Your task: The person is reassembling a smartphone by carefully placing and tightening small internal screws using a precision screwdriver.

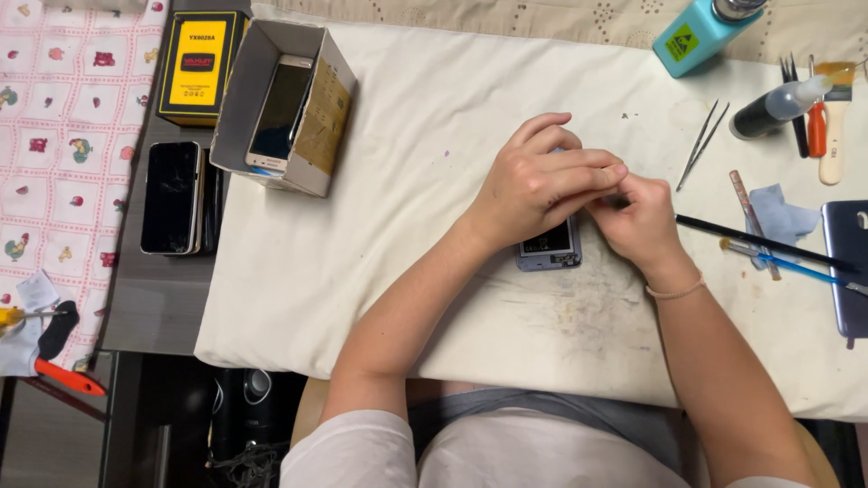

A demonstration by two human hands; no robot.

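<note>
Looking down from my head: my left hand (542, 185) curls over the small grey opened phone (549, 247) lying on the white cloth-covered worktop (407, 181). My right hand (640, 220) pinches at its edge; I cannot tell the grip. Metal tweezers (701, 143) lie near.

Opened grey phone (549, 247) lies flat on cloth.

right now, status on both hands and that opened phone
Left hand and right hand pressed together over the opened grey phone. Phone flat on white cloth. Metal tweezers and thin black rod nearby, clear.
</note>
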